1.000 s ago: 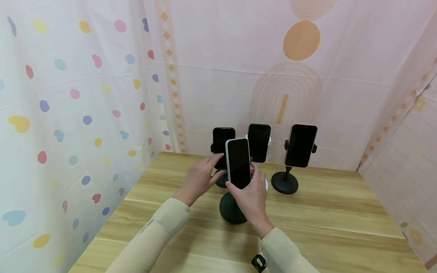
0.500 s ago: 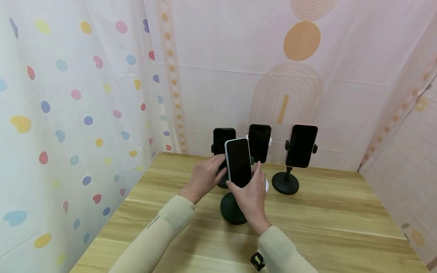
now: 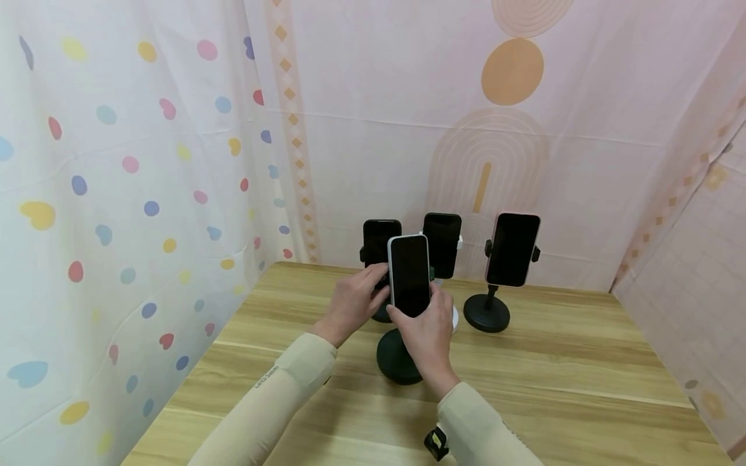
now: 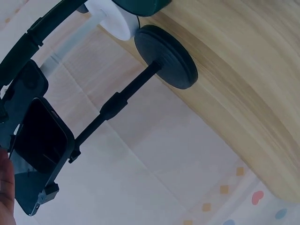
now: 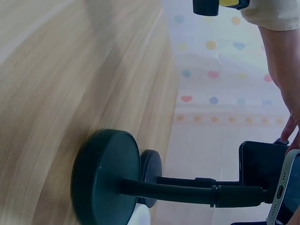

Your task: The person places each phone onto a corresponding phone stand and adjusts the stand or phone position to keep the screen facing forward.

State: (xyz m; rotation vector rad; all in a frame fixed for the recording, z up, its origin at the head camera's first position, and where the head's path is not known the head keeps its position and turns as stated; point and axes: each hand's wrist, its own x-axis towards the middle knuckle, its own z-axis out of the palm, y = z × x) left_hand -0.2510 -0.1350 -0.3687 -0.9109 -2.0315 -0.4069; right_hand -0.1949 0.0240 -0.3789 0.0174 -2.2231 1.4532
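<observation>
A phone in a pale case [image 3: 409, 275] stands nearly upright on a dark green phone stand [image 3: 398, 358] with a round base. My right hand [image 3: 428, 330] grips the phone's lower part, its thumb at the bottom of the screen and fingers at the right side. At the phone's left edge, my left hand [image 3: 352, 298] has bent fingers and thumb pinching the stand's clamp; the fingertips are partly hidden. In the right wrist view, the green stand's stem [image 5: 164, 191] runs to the back of the pale phone [image 5: 283, 192]. The left hand's fingers [image 4: 6, 183] show at the left wrist view's edge.
Behind stand three phones on stands: a left phone [image 3: 381, 241], a middle phone [image 3: 443, 246] on a white stand, and a right phone [image 3: 514, 250] on a black round base [image 3: 487, 313]. The wooden table [image 3: 559, 375] meets a patterned curtain [image 3: 361, 162].
The left hand has moved slightly right, closer to the phone's left edge. The pale phone has turned a little more upright and shifted slightly right. The right hand keeps its hold.
</observation>
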